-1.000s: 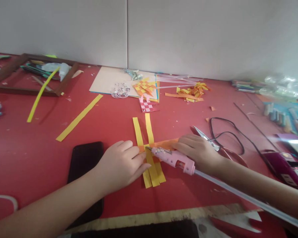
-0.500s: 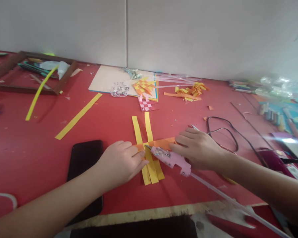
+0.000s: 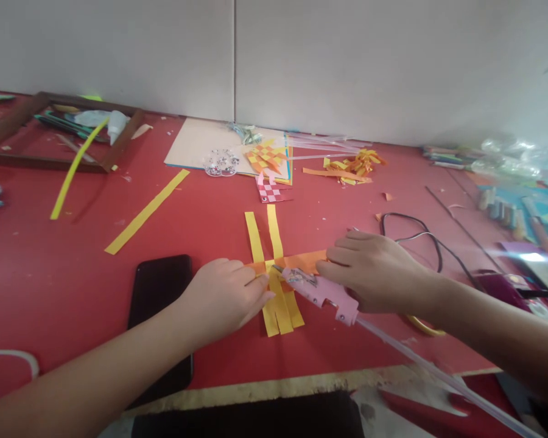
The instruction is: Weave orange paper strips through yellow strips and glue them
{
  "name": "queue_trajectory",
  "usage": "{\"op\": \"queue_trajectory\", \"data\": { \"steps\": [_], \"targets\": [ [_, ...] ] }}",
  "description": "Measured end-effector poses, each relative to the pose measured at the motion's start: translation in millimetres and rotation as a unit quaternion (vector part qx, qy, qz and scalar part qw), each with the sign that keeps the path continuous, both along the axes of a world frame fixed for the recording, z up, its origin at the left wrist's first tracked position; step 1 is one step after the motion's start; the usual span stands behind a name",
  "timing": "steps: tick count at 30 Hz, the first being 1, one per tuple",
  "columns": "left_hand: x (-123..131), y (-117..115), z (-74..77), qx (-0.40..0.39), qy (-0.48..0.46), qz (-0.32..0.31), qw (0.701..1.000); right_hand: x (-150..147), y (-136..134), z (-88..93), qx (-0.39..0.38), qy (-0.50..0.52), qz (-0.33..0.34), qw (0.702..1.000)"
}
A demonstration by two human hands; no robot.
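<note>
My right hand (image 3: 369, 267) is closed round a pink glue gun (image 3: 322, 292), its metal tip over the crossing of the strips. A long clear glue stick trails from its rear end. Several yellow paper strips (image 3: 281, 307) cross an orange strip (image 3: 305, 261) on the red table. The fingers of my left hand (image 3: 226, 292) are pressed together on the left side of this crossing, gripping the orange strip there. What lies under the fingertips is partly hidden.
A black phone (image 3: 158, 289) lies beside my left forearm. Behind are a loose yellow strip (image 3: 147, 212), a pink checkered paper fish (image 3: 269, 190), cream sheets (image 3: 189, 143) and a brown frame (image 3: 45, 163) with tools. A black cord (image 3: 404, 214) curls at the right.
The glue gun and my right hand have shifted slightly right, so its tip sits a little further right on the strips. My left hand is still at the crossing.
</note>
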State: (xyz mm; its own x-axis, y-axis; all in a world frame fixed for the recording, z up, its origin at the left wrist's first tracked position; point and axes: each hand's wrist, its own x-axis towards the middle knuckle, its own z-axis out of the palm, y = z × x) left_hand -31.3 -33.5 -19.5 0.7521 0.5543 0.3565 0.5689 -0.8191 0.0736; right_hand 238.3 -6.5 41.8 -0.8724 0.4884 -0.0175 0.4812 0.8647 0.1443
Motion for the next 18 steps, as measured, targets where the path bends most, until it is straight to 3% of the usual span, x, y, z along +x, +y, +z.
{"op": "queue_trajectory", "data": {
  "steps": [6,10,18],
  "targets": [
    [0,0,0.4,0.003,-0.008,0.0,1.0,2,1,-0.5,-0.005,0.017,0.011,1.0],
    [0,0,0.1,0.011,-0.009,-0.001,1.0,11,5,-7.1,-0.031,0.086,0.012,0.996],
    [0,0,1.7,-0.004,-0.018,-0.005,1.0,27,15,-13.0,-0.104,0.128,-0.038,0.986]
  ]
}}
